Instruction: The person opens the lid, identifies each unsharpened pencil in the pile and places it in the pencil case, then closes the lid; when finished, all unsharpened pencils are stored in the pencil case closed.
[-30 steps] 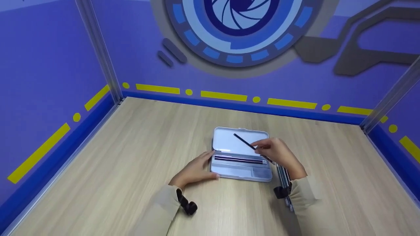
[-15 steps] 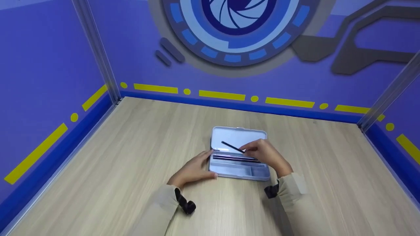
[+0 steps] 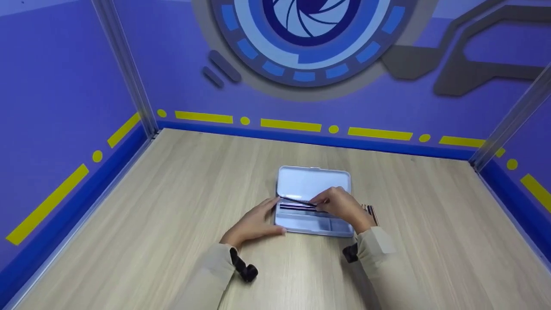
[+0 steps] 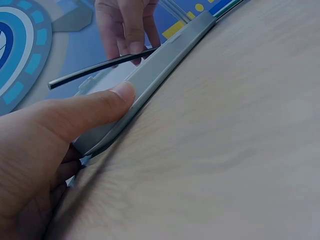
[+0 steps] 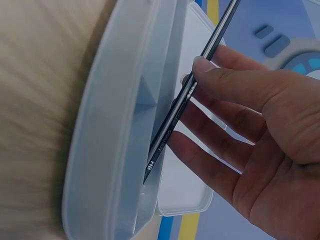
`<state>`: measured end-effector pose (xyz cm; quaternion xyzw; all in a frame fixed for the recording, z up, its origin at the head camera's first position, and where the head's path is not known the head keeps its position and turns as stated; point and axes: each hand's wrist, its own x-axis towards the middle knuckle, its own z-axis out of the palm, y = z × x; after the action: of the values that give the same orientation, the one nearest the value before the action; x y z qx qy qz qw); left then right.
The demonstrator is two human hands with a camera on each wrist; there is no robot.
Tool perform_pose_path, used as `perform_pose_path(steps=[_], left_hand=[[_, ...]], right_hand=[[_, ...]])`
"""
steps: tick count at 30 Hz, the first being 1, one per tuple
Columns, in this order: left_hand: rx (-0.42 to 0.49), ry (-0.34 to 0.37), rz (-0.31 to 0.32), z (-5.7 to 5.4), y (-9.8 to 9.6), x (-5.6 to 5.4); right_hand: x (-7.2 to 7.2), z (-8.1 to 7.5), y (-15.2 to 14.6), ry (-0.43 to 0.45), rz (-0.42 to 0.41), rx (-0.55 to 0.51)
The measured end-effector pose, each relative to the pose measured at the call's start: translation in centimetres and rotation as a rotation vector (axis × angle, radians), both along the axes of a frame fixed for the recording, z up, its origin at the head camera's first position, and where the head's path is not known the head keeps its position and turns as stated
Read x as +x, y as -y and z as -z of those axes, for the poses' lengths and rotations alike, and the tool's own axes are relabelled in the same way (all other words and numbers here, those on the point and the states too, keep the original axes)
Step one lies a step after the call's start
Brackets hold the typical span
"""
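An open pencil case (image 3: 303, 223), pale and divided into compartments, lies on the table with its lid (image 3: 310, 183) folded back. My left hand (image 3: 254, 221) holds its left end; in the left wrist view the thumb (image 4: 117, 97) presses the front wall and the fingers wrap the end. Over the back compartment, my right hand (image 3: 342, 209) pinches a dark pencil (image 5: 192, 82) between thumb and fingers. That pencil is marked HB, and it slants over the case in the right wrist view. Dark pencils (image 3: 295, 207) lie in the back compartment, partly hidden by the right hand.
Several more pencils (image 3: 371, 212) lie on the wooden table (image 3: 193, 181) right of the case, mostly hidden behind the right wrist. Blue-purple panels (image 3: 181, 77) with yellow markings enclose the table at the back and sides.
My right hand has moved left and down with the pencil, from above the lid to the back compartment. My left hand stays on the case.
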<state>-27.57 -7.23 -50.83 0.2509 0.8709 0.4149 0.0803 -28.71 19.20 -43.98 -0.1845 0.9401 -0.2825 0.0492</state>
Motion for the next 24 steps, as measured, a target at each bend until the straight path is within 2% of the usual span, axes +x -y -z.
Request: perform_pose_path(steps=[5,15,24], left_hand=[[0.004,0.002,-0.006,0.05,0.01,-0.04],[-0.006,0.027,-0.011,-0.05,-0.23,0.06],[-0.014,0.009,-0.013,-0.05,-0.02,0.02]], right_hand=[[0.22,0.13,0.42,0.005,0.024,0.038],[0.48,0.35,0.62,-0.015,0.021,0.068],[0.63,-0.54,0.66,0.013,0.035,0.103]])
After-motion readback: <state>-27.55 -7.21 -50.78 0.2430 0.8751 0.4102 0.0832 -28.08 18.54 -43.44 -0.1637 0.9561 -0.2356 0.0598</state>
